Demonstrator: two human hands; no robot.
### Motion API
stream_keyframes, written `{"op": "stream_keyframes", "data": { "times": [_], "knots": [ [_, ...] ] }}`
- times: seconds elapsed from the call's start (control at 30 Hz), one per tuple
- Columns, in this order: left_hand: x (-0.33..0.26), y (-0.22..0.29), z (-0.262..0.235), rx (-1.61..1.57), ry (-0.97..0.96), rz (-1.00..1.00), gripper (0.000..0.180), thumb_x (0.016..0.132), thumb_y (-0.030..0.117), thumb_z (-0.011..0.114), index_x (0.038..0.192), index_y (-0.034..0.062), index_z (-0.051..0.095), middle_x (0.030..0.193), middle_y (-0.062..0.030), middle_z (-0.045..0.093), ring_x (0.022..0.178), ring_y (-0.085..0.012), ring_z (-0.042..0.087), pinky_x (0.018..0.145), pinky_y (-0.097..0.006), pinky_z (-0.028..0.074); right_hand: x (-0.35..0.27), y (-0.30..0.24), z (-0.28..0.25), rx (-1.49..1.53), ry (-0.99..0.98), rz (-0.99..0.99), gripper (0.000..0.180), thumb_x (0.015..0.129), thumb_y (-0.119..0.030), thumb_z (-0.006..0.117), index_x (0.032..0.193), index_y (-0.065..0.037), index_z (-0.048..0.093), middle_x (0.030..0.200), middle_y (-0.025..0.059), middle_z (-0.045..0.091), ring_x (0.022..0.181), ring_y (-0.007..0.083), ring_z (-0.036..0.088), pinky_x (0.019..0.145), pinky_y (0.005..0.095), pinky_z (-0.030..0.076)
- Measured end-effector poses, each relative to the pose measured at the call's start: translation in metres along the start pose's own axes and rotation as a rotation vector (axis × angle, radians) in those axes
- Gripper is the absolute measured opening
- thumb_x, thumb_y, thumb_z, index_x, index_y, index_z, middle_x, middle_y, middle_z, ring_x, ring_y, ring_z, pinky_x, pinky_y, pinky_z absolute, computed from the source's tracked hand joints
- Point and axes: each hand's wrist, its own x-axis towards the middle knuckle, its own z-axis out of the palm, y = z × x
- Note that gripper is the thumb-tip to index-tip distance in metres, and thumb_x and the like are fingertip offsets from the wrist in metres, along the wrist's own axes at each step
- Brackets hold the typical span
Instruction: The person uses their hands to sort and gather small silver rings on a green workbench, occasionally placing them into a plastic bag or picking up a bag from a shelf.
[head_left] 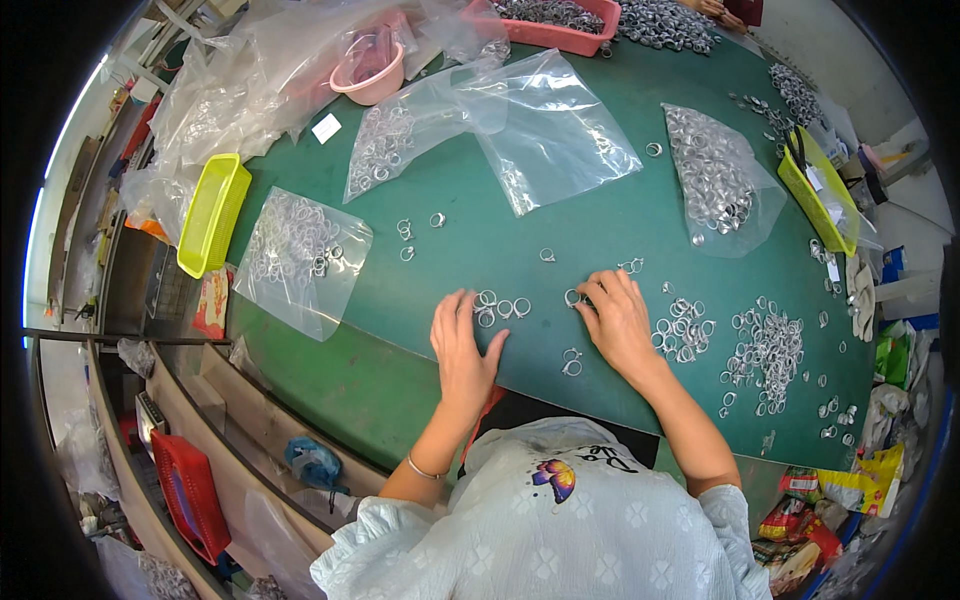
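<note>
Both hands are down on the green surface (480, 200), near the person's body. The left hand (464, 345) lies flat, fingers loosely spread, its fingertips touching a short row of small metal rings (503, 308) just beyond them. The right hand (617, 322) is palm down, fingers curled in together, fingertips pinching or pressing a single ring (572, 297) at its left edge; which of the two I cannot tell. Two more rings (572, 362) sit between the hands, nearer the body. To the right of the right hand, a loose cluster of rings (682, 332), and further right a bigger scattered pile (768, 352). Far across the surface lie clear plastic bags (540, 125) with rings in them, another bag (300, 255) to the left, a yellow basket (212, 212) at the left edge, and a pink bowl (370, 72) beyond.
</note>
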Motion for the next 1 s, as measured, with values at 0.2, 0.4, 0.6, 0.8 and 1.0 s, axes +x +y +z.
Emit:
{"op": "stream_keyframes", "data": {
  "times": [0.2,0.4,0.6,0.8,1.0],
  "knots": [
    [0.003,-0.020,0.008,-0.170,-0.123,0.030,0.061,0.074,0.001,0.074,0.129,0.0011,0.049,0.130,-0.0184,0.048,0.119,-0.0369,0.048,0.100,-0.042,0.039,-0.021,-0.033,-0.019,0.122,-0.367,-0.038,0.037,0.077,-0.012,0.072,0.109,-0.003,0.057,0.096,0.0133,0.056,0.095,0.0335,0.058,0.079,0.0428,0.049],
    [0.011,-0.018,-0.002,-0.043,-0.064,-0.004,0.050,0.070,-0.004,0.075,0.117,0.0026,0.058,0.118,-0.0147,0.055,0.109,-0.0313,0.052,0.090,-0.038,0.043,-0.034,-0.026,-0.013,0.168,-0.416,0.097,0.035,0.078,-0.010,0.071,0.108,-0.002,0.054,0.096,0.0144,0.054,0.091,0.0352,0.060,0.072,0.0445,0.051],
    [0.008,-0.019,0.000,-0.311,-0.061,-0.059,0.030,0.073,-0.008,0.072,0.101,0.0006,0.065,0.096,-0.0118,0.062,0.081,-0.0229,0.060,0.073,-0.032,0.049,-0.017,-0.033,0.013,0.217,-0.205,0.060,0.030,0.081,-0.010,0.069,0.107,-0.003,0.056,0.095,0.0137,0.055,0.081,0.0358,0.061,0.065,0.0439,0.051],
    [0.019,0.013,0.004,-0.512,-0.030,-0.034,0.024,0.076,-0.007,0.071,0.099,-0.0016,0.066,0.092,-0.0119,0.064,0.075,-0.0185,0.062,0.069,-0.028,0.051,-0.014,-0.028,0.007,0.404,-0.157,0.180,0.018,0.081,-0.006,0.068,0.098,-0.001,0.062,0.087,0.0141,0.059,0.080,0.0335,0.062,0.067,0.0428,0.050],
    [0.006,0.041,0.033,-0.546,-0.277,0.073,0.045,0.075,-0.003,0.073,0.118,0.0020,0.060,0.105,-0.0136,0.064,0.088,-0.0240,0.063,0.081,-0.032,0.051,-0.007,0.004,-0.016,0.248,0.008,0.187,0.015,0.081,-0.004,0.068,0.094,0.000,0.065,0.086,0.0137,0.061,0.083,0.0319,0.058,0.074,0.0413,0.048]
  ]
}}
